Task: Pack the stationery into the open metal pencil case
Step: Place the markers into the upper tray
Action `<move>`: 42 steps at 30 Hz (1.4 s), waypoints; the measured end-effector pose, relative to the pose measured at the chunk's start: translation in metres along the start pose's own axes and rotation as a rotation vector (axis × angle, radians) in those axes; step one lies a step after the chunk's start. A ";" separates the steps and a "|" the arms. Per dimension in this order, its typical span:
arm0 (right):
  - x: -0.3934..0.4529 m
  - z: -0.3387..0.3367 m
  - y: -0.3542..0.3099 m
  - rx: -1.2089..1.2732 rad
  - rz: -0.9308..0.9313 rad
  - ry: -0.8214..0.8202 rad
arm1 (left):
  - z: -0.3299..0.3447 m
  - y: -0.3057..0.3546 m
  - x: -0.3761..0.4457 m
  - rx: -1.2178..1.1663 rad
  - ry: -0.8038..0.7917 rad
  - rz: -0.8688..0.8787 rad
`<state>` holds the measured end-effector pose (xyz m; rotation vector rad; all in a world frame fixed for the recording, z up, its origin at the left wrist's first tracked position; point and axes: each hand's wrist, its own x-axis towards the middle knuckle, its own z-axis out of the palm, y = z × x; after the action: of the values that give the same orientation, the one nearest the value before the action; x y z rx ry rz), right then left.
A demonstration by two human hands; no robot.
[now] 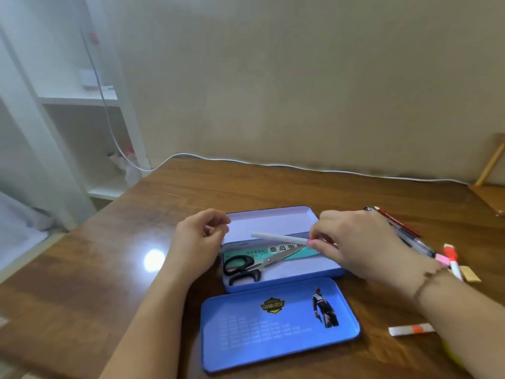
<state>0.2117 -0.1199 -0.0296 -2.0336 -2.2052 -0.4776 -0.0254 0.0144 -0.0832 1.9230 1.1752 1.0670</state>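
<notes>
nearest lay the detached lid [278, 324]; right hand [363, 242] pinched a white pen [278, 237] over the pencil case [273, 283] to drop it in, left hand [199, 242] loosely curled, empty.

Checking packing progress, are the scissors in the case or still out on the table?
In: the scissors lie inside the pencil case tray.

Large dark Chinese characters are being shown upside down on the teal card [276, 253] lying in the pencil case [278, 280]; they are too blurred to be read with certainty. A yellow-and-black badge with Chinese characters, also blurred, is being displayed on the blue tray [278, 324], above rows of faint, illegible print.
</notes>
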 end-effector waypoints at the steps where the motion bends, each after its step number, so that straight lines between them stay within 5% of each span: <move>1: 0.010 0.009 -0.005 -0.022 -0.079 0.014 | 0.001 0.000 0.000 -0.004 -0.016 -0.003; 5: 0.034 0.030 -0.020 -0.071 -0.169 0.048 | 0.002 0.003 -0.004 0.028 -0.098 0.026; 17: 0.032 0.030 -0.024 0.179 0.173 0.039 | 0.008 0.014 -0.009 0.236 -0.168 0.085; 20: 0.000 0.007 0.011 0.193 0.403 0.110 | 0.009 0.014 -0.009 0.271 -0.173 0.127; 26: -0.083 -0.017 0.102 0.123 0.987 -0.349 | 0.013 0.013 -0.007 0.310 -0.135 0.153; 36: -0.096 -0.004 0.117 0.262 1.080 -0.529 | 0.022 0.011 -0.007 0.215 -0.180 0.175; 42: -0.103 -0.015 0.126 0.205 1.081 -0.361 | 0.021 0.017 -0.010 0.189 -0.251 0.237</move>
<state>0.3440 -0.2159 -0.0248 -2.8730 -0.8732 0.2397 -0.0027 -0.0036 -0.0820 2.3129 0.9540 0.8223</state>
